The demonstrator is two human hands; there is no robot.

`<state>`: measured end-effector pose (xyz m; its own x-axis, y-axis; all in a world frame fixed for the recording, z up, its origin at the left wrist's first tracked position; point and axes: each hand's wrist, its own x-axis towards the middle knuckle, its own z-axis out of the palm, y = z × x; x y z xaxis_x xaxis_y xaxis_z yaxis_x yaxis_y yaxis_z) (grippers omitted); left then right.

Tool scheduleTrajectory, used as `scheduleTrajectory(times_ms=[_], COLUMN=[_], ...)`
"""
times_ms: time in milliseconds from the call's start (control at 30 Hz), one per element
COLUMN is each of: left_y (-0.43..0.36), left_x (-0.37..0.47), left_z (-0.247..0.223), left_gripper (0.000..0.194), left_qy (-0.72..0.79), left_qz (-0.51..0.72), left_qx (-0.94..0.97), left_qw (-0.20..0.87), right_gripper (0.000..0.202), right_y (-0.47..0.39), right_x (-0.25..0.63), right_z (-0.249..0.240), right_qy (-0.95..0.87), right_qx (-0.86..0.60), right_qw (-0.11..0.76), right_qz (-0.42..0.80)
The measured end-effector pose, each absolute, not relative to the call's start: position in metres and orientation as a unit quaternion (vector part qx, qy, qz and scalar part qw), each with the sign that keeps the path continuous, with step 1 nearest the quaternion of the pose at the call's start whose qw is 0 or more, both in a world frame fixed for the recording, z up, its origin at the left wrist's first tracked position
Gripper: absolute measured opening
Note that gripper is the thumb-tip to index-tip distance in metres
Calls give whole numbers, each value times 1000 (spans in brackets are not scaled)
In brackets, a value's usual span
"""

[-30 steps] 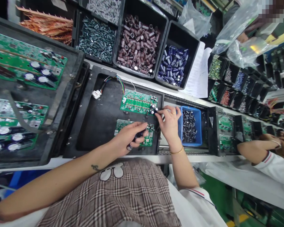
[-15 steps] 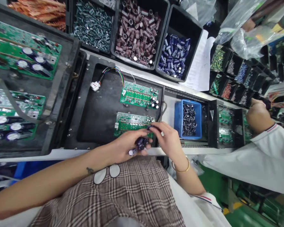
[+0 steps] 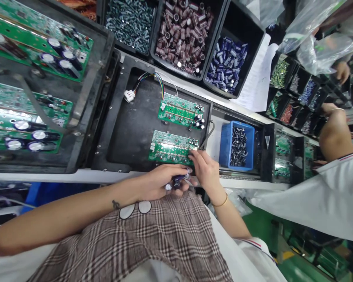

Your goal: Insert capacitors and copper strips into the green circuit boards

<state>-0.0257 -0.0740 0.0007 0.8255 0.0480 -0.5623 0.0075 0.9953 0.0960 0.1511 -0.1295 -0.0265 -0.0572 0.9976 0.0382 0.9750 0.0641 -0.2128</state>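
Observation:
My left hand (image 3: 160, 181) is curled around several dark purple capacitors (image 3: 179, 179) in front of the tray's near edge. Over the right end of the lower green circuit board (image 3: 173, 147), my right hand (image 3: 207, 170) has its fingertips pinched on a capacitor, which the fingers hide now. That board lies in a black tray (image 3: 126, 133). Above it sits a second circuit board (image 3: 181, 110) with capacitors standing at its right end. A multicoloured cable with a white connector (image 3: 129, 96) runs from this upper board.
Bins behind hold brown capacitors (image 3: 182, 37), blue capacitors (image 3: 228, 64) and small dark green parts (image 3: 129, 25). A blue box (image 3: 222, 147) of black parts stands right of the tray. Larger boards (image 3: 23, 121) lie at left. A co-worker's arm (image 3: 337, 133) reaches in at right.
My right hand has moved from beside my left hand onto the lower board's right end, taking the capacitor in its fingertips along. My left hand has drawn slightly off the board. The view has shifted.

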Motion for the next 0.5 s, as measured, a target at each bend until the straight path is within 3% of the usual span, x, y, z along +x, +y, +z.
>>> scheduleTrajectory(times_ms=[167, 267, 500], left_y=[-76, -79, -87], left_x=[-27, -24, -21], left_z=[0, -2, -2], left_gripper=[29, 36, 14], left_qy=[311, 341, 342], left_qz=[-20, -52, -8], left_qx=[71, 50, 41], left_qw=[947, 937, 939], right_gripper=[31, 35, 21], right_y=[-139, -150, -152], right_x=[148, 141, 149], right_z=[0, 27, 2], right_qy=[-703, -717, -667], right_qx=[-675, -637, -699], right_qw=[176, 185, 183], right_qz=[141, 213, 180])
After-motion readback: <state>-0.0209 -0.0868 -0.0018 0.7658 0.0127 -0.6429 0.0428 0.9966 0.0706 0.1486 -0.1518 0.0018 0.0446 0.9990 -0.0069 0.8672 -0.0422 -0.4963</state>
